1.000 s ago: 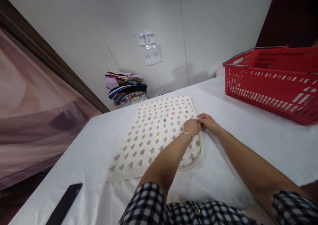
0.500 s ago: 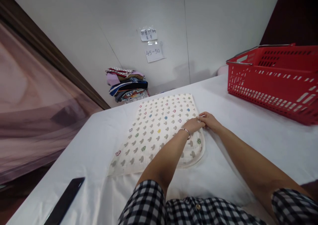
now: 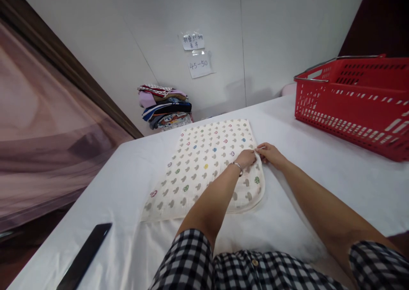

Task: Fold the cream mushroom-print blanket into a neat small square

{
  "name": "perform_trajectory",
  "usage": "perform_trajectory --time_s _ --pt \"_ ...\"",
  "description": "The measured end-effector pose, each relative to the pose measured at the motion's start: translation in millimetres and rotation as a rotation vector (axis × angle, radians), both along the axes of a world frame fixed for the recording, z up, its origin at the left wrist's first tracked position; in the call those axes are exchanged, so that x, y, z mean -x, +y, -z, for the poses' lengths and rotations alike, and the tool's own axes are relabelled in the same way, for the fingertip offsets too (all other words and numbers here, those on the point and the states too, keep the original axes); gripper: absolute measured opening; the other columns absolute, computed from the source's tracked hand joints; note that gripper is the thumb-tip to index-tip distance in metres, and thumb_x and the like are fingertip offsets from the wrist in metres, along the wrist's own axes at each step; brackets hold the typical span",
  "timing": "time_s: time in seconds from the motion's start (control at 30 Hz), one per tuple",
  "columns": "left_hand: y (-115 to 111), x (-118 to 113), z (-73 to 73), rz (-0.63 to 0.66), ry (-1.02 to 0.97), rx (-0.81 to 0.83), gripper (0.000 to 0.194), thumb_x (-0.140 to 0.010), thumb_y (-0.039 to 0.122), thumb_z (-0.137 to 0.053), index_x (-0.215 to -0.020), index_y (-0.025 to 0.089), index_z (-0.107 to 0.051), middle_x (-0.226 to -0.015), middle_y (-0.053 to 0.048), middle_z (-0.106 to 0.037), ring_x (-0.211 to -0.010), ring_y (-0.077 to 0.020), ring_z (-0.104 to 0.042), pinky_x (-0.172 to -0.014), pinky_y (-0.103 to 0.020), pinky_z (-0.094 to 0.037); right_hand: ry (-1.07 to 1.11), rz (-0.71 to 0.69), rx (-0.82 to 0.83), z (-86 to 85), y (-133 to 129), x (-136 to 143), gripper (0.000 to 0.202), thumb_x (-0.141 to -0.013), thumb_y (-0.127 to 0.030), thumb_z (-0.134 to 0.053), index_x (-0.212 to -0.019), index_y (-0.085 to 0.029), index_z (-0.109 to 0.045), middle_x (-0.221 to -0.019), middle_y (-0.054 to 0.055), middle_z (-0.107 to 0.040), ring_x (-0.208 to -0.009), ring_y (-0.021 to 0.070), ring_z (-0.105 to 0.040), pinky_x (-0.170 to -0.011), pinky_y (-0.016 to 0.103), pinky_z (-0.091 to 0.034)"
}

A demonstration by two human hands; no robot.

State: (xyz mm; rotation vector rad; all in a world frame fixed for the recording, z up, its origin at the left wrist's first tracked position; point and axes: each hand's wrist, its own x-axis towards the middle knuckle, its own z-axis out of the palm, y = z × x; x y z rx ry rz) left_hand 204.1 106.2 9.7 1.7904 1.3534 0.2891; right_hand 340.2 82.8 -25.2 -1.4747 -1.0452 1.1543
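Observation:
A cream cloth [image 3: 194, 166] printed with small mushrooms lies flat, folded, on the white-covered table [image 3: 128, 170]. My left hand [image 3: 247, 158], with a bracelet at its wrist, is closed on the cloth's right edge. Beside it, my right hand [image 3: 268, 153] pinches the same edge from the outer side. The fingertips of both hands nearly touch. The cloth's near right corner is rounded, and its layers show along that border. My left forearm covers part of the near side.
A red plastic basket [image 3: 348, 106] stands at the right. Behind the table's far edge is a stack of folded clothes [image 3: 166, 106]. A black flat object [image 3: 86, 256] lies near left. Paper signs [image 3: 200, 64] hang on the wall; a pinkish curtain [image 3: 47, 145] hangs at the left.
My left hand has drawn back slightly to the left, its fingers now curled at the cloth's edge rather than overlapping my right fingers. My right hand has barely moved.

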Motion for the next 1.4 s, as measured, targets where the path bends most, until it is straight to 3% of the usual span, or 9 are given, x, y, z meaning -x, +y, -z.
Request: perform_trajectory --time_s 0.17,0.37,0.67,0.87,1.2,1.4 --pt "1.0 2.1 6.8 0.024 -0.027 -0.023 0.024 -0.084 0.029 -0.047 -0.083 0.016 -0.067 -0.081 -0.006 -0.069 -0.072 -0.0157 -0.062 -0.067 -0.025 -0.047 0.021 -0.009 -0.017 5.9 2.3 -3.2 0.026 -0.071 -0.026 -0.07 -0.087 -0.019 -0.051 -0.057 -0.004 -0.054 -0.045 0.0089 -0.048 -0.036 0.019 -0.035" --pt "-2.3 0.9 8.9 -0.099 0.021 -0.098 0.039 -0.077 0.036 -0.059 -0.112 0.019 -0.061 -0.111 -0.008 -0.067 -0.098 -0.0204 -0.061 -0.079 -0.025 -0.045 0.021 -0.006 -0.015 4.1 2.2 -2.2 0.023 -0.072 -0.022 -0.068 -0.087 -0.019 -0.051 -0.057 -0.004 -0.053 -0.042 0.0081 -0.046 -0.035 0.019 -0.033" --pt "-6.8 -2.8 1.1 -0.215 -0.067 -0.157 0.015 -0.076 0.027 -0.061 -0.085 0.016 -0.066 -0.094 -0.006 -0.07 -0.087 -0.0179 -0.062 -0.076 -0.025 -0.044 0.02 0.012 -0.006 1.0 0.0 -1.5 0.022 -0.072 -0.019 -0.067 -0.086 -0.018 -0.052 -0.058 -0.004 -0.053 -0.043 0.0075 -0.046 -0.035 0.019 -0.034" --pt "-5.8 -3.0 10.3 -0.331 -0.191 -0.13 0.015 -0.075 0.02 -0.057 -0.082 0.014 -0.068 -0.09 -0.008 -0.071 -0.085 -0.0187 -0.063 -0.076 -0.026 -0.045 0.057 0.003 0.005 2.6 1.0 -3.5 0.022 -0.072 -0.021 -0.068 -0.086 -0.018 -0.051 -0.059 -0.003 -0.055 -0.045 0.0083 -0.049 -0.035 0.018 -0.034" --pt "-18.7 -2.1 4.7 -0.212 -0.163 -0.213 0.015 -0.08 0.023 -0.054 -0.081 0.018 -0.068 -0.087 -0.005 -0.072 -0.083 -0.0181 -0.063 -0.079 -0.028 -0.047 0.07 0.005 0.011 9.1 3.4 -5.8 0.023 -0.069 -0.017 -0.065 -0.086 -0.019 -0.05 -0.054 -0.006 -0.052 -0.039 0.0079 -0.045 -0.034 0.019 -0.033" --pt "-23.3 -1.2 7.4 -0.137 -0.117 -0.334 0.018 -0.082 0.019 -0.052 -0.079 0.019 -0.07 -0.087 -0.005 -0.071 -0.084 -0.0176 -0.063 -0.083 -0.028 -0.046 0.055 0.017 0.018 2.8 0.8 -3.8 0.024 -0.067 -0.014 -0.063 -0.087 -0.019 -0.05 -0.051 -0.006 -0.053 -0.035 0.008 -0.044 -0.033 0.02 -0.032"
